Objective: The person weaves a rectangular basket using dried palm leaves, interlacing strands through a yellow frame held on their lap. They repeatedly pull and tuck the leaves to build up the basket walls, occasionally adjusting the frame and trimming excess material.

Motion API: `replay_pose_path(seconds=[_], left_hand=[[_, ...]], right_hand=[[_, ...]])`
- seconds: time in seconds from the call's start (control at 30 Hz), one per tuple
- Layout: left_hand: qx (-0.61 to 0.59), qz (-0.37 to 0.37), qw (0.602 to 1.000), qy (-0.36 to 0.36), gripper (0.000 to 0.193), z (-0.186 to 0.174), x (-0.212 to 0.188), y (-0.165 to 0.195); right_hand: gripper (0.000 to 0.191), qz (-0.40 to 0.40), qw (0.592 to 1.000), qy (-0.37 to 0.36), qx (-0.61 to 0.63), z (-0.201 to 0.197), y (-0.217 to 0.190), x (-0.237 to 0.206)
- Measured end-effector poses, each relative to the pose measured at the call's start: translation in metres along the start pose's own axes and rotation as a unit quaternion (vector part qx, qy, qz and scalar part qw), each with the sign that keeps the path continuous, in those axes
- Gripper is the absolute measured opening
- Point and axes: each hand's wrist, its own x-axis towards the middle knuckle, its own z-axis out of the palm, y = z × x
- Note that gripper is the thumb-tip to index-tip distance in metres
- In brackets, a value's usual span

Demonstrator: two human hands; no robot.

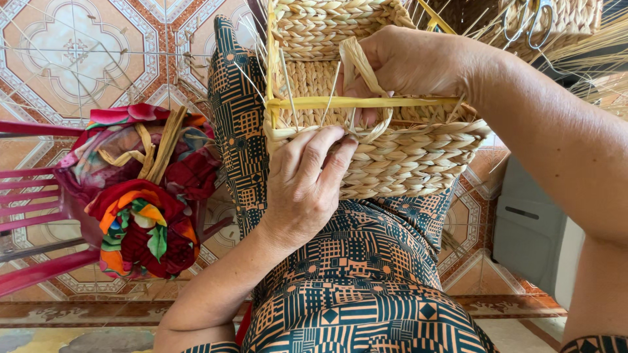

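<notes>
basket walls woven, rim unfinished; my left hand pinches rim at 6, right hand grasps straw strip at 12.

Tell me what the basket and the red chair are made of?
The basket looks woven from dried plant straw, maybe grass or rush: pale tan, matte, twisted into thick braids, with loose stalks poking up. The left hand and right hand are working a flat strip of the same stuff. The chair seems to be plastic: smooth, evenly red, slightly shiny slats.
</notes>
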Motion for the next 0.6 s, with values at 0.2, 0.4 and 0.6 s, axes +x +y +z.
replay_pose_path(seconds=[0.2, 0.4, 0.6], left_hand=[[0.002, 0.000, 1.000, 0.004, 0.027, -0.001, -0.001, -0.001], [0.005, -0.002, 1.000, 0.001, 0.028, 0.000, -0.001, -0.004], [-0.006, -0.005, 1.000, 0.006, 0.030, 0.001, -0.001, -0.004]], right_hand=[[0.018, -0.024, 0.999, 0.005, -0.021, 0.000, -0.001, -0.003], [0.022, -0.032, 0.995, 0.016, -0.095, 0.002, 0.005, 0.006], [0.026, -0.007, 0.992, 0.000, -0.127, 0.003, 0.003, 0.008]])
